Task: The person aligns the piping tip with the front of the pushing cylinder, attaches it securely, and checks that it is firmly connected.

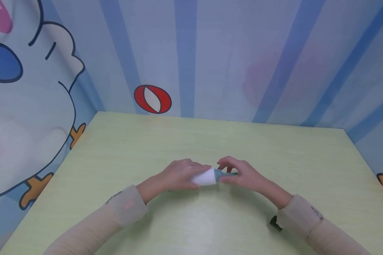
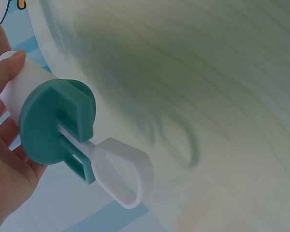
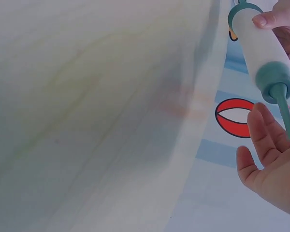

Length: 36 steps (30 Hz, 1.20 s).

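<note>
My left hand grips the white barrel of a syringe, which lies sideways above the table. In the left wrist view, its teal flange and white plunger ring stick out beyond the thumb side of that hand. A teal cap with a long, thin nozzle forms the other end, pointing toward my right hand. Around that nozzle the right hand's fingers are spread and loosely bent, not closed on it. The fingertips are right by the cap in the right wrist view.
A pale yellow-green table spreads beneath both hands. Behind it rises a blue-striped wall printed with a red-and-white oval. A large white cartoon figure covers the left wall.
</note>
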### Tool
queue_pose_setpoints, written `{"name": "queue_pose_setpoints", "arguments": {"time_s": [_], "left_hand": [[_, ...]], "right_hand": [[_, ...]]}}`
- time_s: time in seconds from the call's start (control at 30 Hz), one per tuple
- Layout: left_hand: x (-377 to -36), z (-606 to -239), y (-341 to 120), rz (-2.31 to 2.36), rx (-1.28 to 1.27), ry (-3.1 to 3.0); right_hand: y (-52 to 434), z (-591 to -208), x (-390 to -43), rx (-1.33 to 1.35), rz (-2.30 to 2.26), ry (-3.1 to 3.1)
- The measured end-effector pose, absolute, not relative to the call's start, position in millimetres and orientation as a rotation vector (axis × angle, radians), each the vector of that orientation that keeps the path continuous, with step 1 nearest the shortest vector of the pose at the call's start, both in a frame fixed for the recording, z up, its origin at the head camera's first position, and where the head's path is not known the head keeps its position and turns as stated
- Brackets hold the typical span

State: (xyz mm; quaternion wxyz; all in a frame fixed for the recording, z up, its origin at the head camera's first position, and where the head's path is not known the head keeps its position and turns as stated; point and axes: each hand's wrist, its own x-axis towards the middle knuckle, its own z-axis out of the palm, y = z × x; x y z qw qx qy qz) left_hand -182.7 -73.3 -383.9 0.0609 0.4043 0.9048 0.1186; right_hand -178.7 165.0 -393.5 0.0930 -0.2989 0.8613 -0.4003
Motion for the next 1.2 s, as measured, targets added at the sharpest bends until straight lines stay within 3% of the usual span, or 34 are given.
{"name": "queue_pose_setpoints", "arguments": {"time_s": [0.87, 1.2], "left_hand": [[-180, -382, -72, 0.38, 1.217, 2.708], [-173, -385, -70, 0.375, 1.251, 2.686]], "right_hand": [[162, -391, -172, -0.978, -0.99, 2.668], [163, -398, -165, -0.955, -1.172, 2.546]]}}
